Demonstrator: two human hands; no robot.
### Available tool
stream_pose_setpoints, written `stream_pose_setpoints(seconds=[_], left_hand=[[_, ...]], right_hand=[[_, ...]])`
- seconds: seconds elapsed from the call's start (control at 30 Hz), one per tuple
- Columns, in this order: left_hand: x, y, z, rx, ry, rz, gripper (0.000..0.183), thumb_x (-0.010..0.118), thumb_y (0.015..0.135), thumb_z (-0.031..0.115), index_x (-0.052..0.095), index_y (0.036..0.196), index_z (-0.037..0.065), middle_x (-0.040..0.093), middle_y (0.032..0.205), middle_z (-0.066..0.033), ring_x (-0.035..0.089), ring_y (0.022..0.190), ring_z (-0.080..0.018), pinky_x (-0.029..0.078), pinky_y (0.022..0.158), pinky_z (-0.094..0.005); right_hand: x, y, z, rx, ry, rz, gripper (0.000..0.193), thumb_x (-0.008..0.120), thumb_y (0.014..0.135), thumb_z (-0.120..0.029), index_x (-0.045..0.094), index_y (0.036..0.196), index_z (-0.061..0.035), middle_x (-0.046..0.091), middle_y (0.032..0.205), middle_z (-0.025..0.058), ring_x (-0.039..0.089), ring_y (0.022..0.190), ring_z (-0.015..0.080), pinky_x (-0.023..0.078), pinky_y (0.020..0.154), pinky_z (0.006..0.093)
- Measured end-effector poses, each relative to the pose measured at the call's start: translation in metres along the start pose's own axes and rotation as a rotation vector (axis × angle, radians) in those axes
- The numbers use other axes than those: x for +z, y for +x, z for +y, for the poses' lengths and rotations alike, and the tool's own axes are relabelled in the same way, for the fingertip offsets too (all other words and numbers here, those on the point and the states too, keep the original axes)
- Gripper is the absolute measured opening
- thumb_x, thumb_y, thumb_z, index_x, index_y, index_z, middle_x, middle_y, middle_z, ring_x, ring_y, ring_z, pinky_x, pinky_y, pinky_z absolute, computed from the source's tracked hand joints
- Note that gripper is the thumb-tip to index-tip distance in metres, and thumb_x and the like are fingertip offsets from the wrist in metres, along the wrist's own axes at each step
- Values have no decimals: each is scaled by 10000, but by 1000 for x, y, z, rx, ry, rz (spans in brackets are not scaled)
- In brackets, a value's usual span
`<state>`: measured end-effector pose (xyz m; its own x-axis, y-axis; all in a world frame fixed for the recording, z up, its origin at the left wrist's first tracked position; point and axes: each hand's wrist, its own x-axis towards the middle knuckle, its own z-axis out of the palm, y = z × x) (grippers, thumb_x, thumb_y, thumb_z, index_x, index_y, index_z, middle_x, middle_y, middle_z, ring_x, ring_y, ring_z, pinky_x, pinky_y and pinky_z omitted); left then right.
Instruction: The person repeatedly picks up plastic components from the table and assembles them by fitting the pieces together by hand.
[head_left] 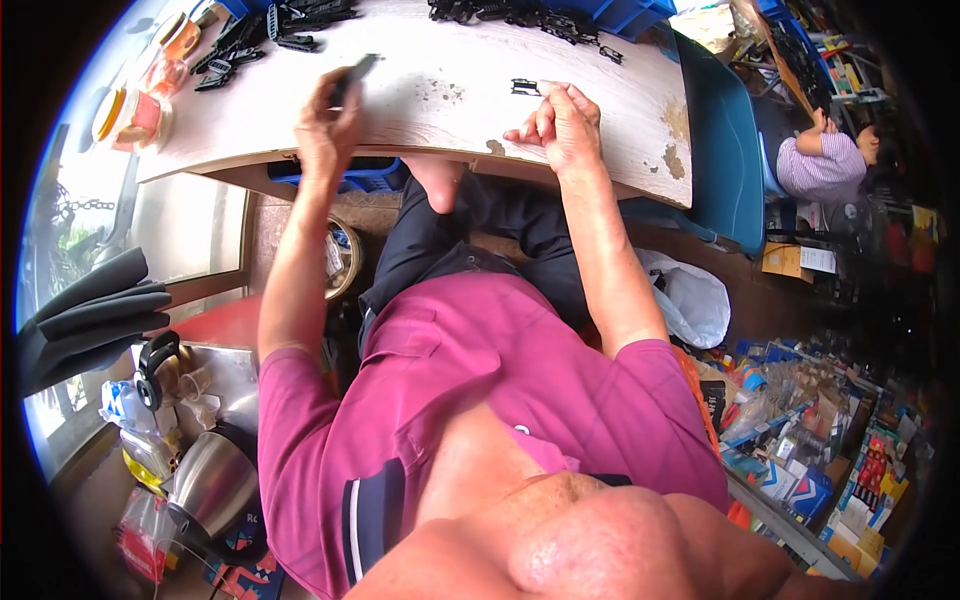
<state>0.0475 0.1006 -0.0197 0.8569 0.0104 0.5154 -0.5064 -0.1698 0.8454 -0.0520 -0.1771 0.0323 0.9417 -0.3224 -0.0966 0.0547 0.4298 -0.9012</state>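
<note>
So, our right hand (568, 122) has the small black part (524, 87) in a fingertip grip, thumb and finger closed on its right end. It's over the bare middle of the worktop (400, 45), though we can't tell if it's touching the surface. Our left hand (326, 128) is wrapped round a dark object (355, 77), closed on it as far as we can see, but it's too blurry to say what it is.

Tips: pinch the part lightly by its end so the rest stays visible, and don't squeeze hard, since something that thin might flex. We'd work away from the black pieces (238, 48) heaped at far left so nothing gets mixed up. Steady beats fast here imo.
</note>
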Motion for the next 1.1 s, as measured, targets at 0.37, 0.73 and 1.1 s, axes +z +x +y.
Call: stream_pose_setpoints(seconds=[0.37,0.73,1.1], left_hand=[[110,-33,62,-397,-421,-336,277,664,862,107,649,1131,44,614,755,-11,571,651,-66,471,559,-213],[107,-32,70,-333,-220,-494,304,604,868,79,619,1166,20,593,753,-10,552,667,-77,477,609,-229],[112,-31,78,-260,-183,-373,297,616,853,216,668,1080,33,703,862,-176,691,779,-227,533,722,-336]], right_hand=[[8,2,-4,-86,-57,20,180,642,872,-136,546,752,-41,437,461,11,496,378,151,549,433,379],[5,2,9,-88,-98,1,122,660,873,-90,589,797,-26,447,484,9,456,383,146,462,431,302],[15,2,12,-50,-104,34,155,692,828,-82,576,733,-43,450,489,-7,381,385,84,445,386,283]])
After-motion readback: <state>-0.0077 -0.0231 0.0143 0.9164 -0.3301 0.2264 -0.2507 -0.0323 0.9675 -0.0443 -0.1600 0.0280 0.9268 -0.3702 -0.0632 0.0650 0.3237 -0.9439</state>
